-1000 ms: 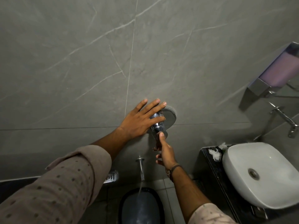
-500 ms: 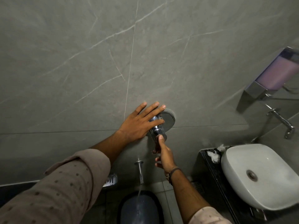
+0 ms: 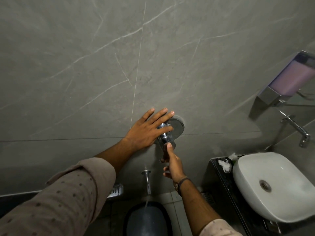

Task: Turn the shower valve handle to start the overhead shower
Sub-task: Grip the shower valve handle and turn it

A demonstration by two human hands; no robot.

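Shower valve handle (image 3: pixel 165 137): chrome lever and knob standing out from a round chrome plate (image 3: pixel 178 127) on the grey wall, low and right of centre, just above a horizontal tile joint.
Wall (image 3: pixel 153 57): grey marble-look tiles with pale veins; one vertical joint runs down to just left of the left hand.
Wash basin (image 3: pixel 272 188): white, rounded, with a metal drain at its middle; it sits on the dark bench at the lower right.
Bench (image 3: pixel 219 178): black, glossy; scraps of white tissue (image 3: pixel 225 165) lie at its far left corner, beside the basin.
Bucket (image 3: pixel 146 220): dark blue, on the floor at the bottom edge, directly under the spout.
Soap dispenser (image 3: pixel 289 79): wall-mounted at the right edge, clear body with pink liquid and a chrome base.
Left hand (image 3: pixel 146 132): flat and spread against the wall, fingers straight, gripping nothing; the fingers lie across the upper part of the valve, touching the plate and the lever.
Right hand (image 3: pixel 173 165): below the valve, one extended digit with its tip pressed on the lower end knob of the handle, the other fingers loosely curled, closed on nothing; a dark band circles the wrist.
Basin tap (image 3: pixel 296 128): chrome, on the wall above the basin.
Spout (image 3: pixel 148 181): chrome, below the valve; a thin stream of water falls from it into the bucket.
Floor drain (image 3: pixel 115 190): metal grate at the foot of the wall, left of the spout.
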